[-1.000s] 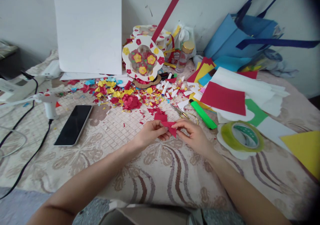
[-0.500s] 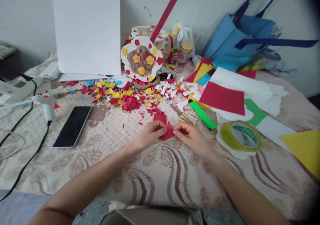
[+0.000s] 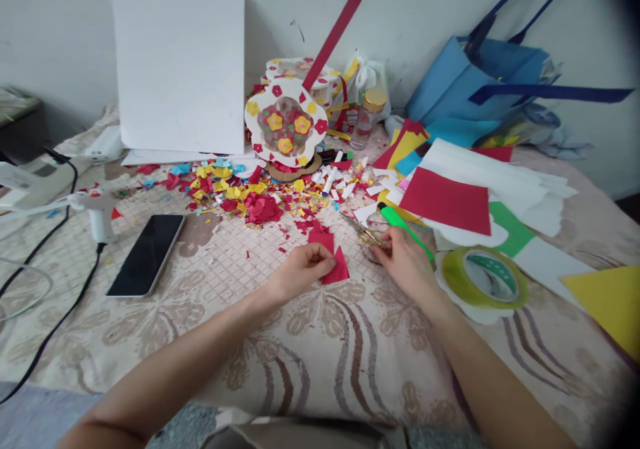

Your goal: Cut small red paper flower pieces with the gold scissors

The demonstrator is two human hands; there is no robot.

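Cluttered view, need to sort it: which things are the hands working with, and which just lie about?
In hand: left hand, pinching folded red paper; right hand, on the scissors.
Lying about: phone, glue gun, tape roll, green marker, paper scraps.

Matt red paper piece (image 3: 336,269), metal scissors (image 3: 367,234)

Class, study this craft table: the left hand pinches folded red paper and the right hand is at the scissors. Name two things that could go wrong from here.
1. The scissors lie among paper scraps, with their handles partly covered by the right hand. A hasty grab might nick a finger.
2. Only the left hand pinches the folded red paper, so its fold might slip open.
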